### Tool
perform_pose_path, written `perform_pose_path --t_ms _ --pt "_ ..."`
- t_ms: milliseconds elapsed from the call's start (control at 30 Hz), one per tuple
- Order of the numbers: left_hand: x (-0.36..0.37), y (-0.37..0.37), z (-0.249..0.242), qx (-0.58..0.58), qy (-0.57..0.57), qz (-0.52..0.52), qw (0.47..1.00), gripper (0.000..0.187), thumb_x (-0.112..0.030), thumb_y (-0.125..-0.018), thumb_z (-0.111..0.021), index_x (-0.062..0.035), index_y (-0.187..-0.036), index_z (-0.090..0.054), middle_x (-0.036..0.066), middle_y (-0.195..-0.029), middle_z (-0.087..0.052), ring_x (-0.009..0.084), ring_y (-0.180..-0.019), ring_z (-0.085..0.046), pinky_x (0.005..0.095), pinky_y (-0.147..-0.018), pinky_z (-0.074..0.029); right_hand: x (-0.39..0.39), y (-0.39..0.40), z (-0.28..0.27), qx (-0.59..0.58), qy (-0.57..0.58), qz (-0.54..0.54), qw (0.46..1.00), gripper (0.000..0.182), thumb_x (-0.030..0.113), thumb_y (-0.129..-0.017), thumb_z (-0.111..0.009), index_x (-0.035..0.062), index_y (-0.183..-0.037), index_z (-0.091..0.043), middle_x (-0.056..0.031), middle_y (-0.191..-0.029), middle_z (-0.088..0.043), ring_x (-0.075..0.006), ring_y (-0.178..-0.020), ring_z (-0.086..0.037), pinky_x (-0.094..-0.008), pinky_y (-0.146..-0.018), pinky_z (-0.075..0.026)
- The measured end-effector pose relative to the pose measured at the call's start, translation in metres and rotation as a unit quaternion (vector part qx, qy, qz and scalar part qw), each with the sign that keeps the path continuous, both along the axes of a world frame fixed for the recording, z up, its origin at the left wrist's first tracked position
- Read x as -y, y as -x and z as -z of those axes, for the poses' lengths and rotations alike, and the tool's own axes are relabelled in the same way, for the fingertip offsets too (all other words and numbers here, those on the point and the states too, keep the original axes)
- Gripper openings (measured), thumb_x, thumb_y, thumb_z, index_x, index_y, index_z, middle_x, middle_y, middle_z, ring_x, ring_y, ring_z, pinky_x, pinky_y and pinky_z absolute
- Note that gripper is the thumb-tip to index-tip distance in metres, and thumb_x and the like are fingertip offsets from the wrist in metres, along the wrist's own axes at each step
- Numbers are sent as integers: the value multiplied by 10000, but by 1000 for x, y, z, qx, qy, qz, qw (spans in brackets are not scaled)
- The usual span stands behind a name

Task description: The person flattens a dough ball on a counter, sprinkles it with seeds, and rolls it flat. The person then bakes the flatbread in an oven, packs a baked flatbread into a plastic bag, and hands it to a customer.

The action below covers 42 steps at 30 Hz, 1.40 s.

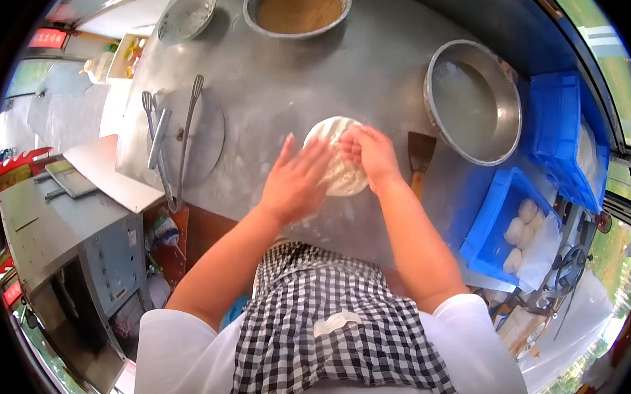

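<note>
A flat, pale round of dough (345, 179) lies on the steel worktop in front of me. Over its left side is my left hand (296, 178), its fingers stretched out and slightly blurred, the tips overlapping the dough. My right hand (372, 156) is at the dough's upper right edge with bent fingers pressed together on it. Just right of that hand rests a scraper (420, 153) with a dark blade and a wooden handle.
A large metal basin (437, 117) of cloudy liquid stands at right, near blue crates (491, 204), one holding dough balls (523, 229). At the back are a bowl of brown powder (299, 7) and a smaller bowl (187, 18). Long tongs (185, 136) lie across a round plate (207, 142) at left.
</note>
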<state>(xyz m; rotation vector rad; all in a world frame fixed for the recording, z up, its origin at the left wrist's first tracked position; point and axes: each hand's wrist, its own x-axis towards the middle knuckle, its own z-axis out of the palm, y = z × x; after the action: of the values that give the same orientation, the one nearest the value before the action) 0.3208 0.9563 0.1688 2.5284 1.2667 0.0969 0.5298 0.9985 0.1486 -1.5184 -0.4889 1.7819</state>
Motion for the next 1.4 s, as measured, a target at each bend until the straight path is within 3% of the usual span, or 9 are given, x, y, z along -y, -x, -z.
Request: perform_pose_path --t_ms 67,133,167,333,667,1000,1067,1200,1400 --pt "-3 6 7 0 -30 -47 998 755 -523 -1014 -536 -72 -1603 -394 105 -1691 -347 247 -1582 -278 546 -1308 -105 9 15 -8 248 -241 -122 930 446 267 -1031 -627 -18 -1371 -580 -145 -1312 -677 -278 -1252 -629 -460 -1078 -480" --pt "-2 6 18 -49 0 -65 997 747 -500 -1017 -538 -47 -1594 -400 110 -1684 -359 251 -1578 -289 543 -1306 -109 20 26 -15 500 -451 -226 704 539 302 -1023 -620 -21 -1446 -535 -170 -1472 -593 -323 -1410 -527 -513 -1191 -382" --pt "-4 9 21 -35 12 -58 998 717 -479 -1029 -515 -68 -1604 -392 108 -1687 -355 269 -1578 -287 541 -1307 -98 29 25 22 534 -386 -320 681 642 388 -1029 -573 5 -1530 -457 -174 -1645 -398 -347 -1560 -306 -523 -1285 -195" --pt "-6 40 -16 -5 -19 -113 993 634 -359 -1019 -574 -83 -1574 -443 131 -1666 -385 306 -1560 -321 551 -1295 -139 26 37 19 576 -358 -379 630 768 514 -1038 -514 53 -1622 -326 -124 -1717 -272 -322 -1603 -198 -530 -1307 -103" --pt "24 80 -7 139 48 -207 967 558 -141 -985 -625 -31 -1515 -489 196 -1618 -435 374 -1496 -414 549 -1237 -296 26 80 24 561 -379 -443 588 863 597 -1031 -475 50 -1655 -239 -108 -1741 -214 -306 -1620 -135 -526 -1317 -64" --pt "12 43 5 177 19 -126 976 519 -108 -996 -592 -2 -1496 -502 211 -1585 -470 368 -1473 -445 521 -1235 -322 49 61 23 482 -407 -408 660 662 354 -1050 -521 -1 -1591 -380 -183 -1683 -330 -349 -1579 -262 -514 -1303 -152" --pt "11 26 6 188 22 -100 977 516 -117 -1000 -587 5 -1495 -504 210 -1582 -474 369 -1476 -442 522 -1240 -318 51 44 1 479 -428 -300 706 602 265 -1031 -550 -13 -1553 -438 -210 -1622 -416 -378 -1537 -338 -511 -1285 -207" --pt "23 12 26 29 27 -63 997 757 -425 -1003 -593 -19 -1599 -367 170 -1696 -310 307 -1591 -247 500 -1309 -144 59 5 -28 428 -368 -119 817 507 160 -1009 -581 -40 -1472 -531 -235 -1509 -549 -381 -1453 -476 -489 -1233 -331" --pt "27 4 1 -24 0 -26 999 881 -535 -973 -595 -60 -1647 -285 145 -1732 -232 284 -1618 -167 533 -1312 -49 58 -8 -57 81 -189 21 978 398 172 -1084 -544 -62 -1403 -581 -148 -1360 -666 -234 -1215 -653 -388 -1090 -485"
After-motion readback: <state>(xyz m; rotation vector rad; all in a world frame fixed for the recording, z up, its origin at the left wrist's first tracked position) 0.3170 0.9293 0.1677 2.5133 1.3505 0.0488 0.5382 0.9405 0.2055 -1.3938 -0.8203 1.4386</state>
